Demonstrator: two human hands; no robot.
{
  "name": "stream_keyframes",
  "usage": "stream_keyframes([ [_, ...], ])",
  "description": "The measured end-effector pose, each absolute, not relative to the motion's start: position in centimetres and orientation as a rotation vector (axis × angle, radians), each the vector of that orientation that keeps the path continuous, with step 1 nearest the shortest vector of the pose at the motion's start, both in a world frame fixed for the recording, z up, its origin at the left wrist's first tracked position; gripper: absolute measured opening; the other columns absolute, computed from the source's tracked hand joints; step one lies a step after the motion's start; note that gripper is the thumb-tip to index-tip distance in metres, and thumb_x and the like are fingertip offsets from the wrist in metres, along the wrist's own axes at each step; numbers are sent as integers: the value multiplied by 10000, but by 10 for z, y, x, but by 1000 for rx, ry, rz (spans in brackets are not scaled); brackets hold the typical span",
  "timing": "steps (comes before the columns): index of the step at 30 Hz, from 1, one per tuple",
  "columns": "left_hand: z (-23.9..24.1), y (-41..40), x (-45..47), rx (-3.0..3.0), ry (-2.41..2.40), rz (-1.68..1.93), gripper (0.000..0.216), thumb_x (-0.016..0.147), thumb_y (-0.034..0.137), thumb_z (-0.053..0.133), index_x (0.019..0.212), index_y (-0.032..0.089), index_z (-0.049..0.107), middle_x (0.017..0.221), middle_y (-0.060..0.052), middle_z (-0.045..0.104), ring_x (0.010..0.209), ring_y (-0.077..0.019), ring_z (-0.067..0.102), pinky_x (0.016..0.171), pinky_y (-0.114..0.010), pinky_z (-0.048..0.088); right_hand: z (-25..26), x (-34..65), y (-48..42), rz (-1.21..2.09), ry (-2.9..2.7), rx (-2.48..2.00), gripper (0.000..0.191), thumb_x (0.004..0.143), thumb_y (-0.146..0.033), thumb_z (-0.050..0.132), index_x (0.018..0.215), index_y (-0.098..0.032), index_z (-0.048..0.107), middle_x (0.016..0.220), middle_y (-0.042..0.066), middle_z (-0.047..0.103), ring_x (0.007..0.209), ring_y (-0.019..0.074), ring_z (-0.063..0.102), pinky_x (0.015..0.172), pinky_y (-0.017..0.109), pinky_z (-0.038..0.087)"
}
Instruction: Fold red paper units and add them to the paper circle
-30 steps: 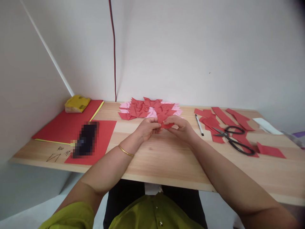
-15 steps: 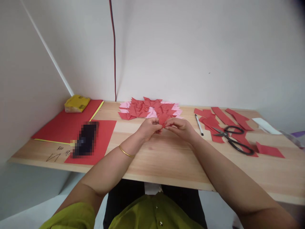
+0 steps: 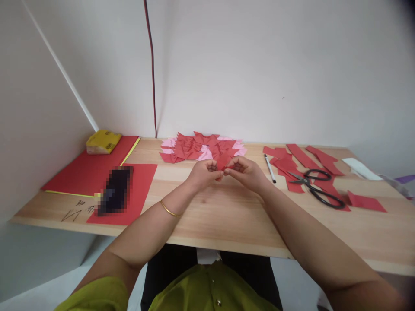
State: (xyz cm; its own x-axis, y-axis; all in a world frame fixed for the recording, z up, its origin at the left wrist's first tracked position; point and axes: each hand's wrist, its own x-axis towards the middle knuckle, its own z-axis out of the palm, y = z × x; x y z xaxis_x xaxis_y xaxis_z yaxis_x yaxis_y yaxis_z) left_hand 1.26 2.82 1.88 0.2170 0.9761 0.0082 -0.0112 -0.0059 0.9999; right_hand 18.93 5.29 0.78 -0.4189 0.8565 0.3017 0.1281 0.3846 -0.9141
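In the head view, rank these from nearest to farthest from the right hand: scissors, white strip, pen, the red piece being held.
1. Red piece: at the fingers of the right hand, between both hands.
2. Pen: just to the right of that hand.
3. Scissors: farther right, beyond the pen.
4. White strip: toward the table's right end.

Pinching a red paper piece (image 3: pixel 222 162) between left hand (image 3: pixel 205 172) and right hand (image 3: pixel 244 171) over a table (image 3: pixel 210 220), with a heap of folded red and pink paper (image 3: pixel 204 141) toward eleven o'clock from the hands, black-handled scissors (image 3: pixel 305 181) partly over red strips (image 3: pixel 300 155) toward three, and a yellow packet (image 3: pixel 103 141) on a red sheet (image 3: pixel 78 172) toward nine.
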Motion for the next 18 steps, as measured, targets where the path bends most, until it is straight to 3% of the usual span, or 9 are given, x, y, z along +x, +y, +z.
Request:
stream_keyframes([
  [9, 20, 32, 8, 1347, 1038, 1090, 161, 648, 185, 693, 759, 108, 606, 655, -31, 635, 586, -106, 590, 564, -222, 450, 6, 187, 53, 1298, -1637, -822, 293, 760, -386, 675, 890, -215, 476, 822, 21, 673, 800, 186, 690, 766, 347, 525],
  [15, 24, 30, 7, 1404, 1118, 1094, 106, 648, 170, 653, 719, 115, 596, 583, 18, 588, 532, -74, 530, 540, -197, 401, 4, 191, 55, 1412, -1620, -850, 309, 799, -390, 634, 1017, -212, 507, 907, 56, 697, 869, 191, 682, 815, 353, 495],
  [18, 25, 30, 6, 1441, 1127, 1100, 97, 654, 170, 635, 730, 118, 606, 588, 24, 587, 526, -65, 504, 530, -190, 377, 4, 191, 56, 1464, -1604, -892, 369, 743, -374, 694, 1044, -207, 560, 893, 54, 704, 860, 187, 669, 815, 351, 488],
])
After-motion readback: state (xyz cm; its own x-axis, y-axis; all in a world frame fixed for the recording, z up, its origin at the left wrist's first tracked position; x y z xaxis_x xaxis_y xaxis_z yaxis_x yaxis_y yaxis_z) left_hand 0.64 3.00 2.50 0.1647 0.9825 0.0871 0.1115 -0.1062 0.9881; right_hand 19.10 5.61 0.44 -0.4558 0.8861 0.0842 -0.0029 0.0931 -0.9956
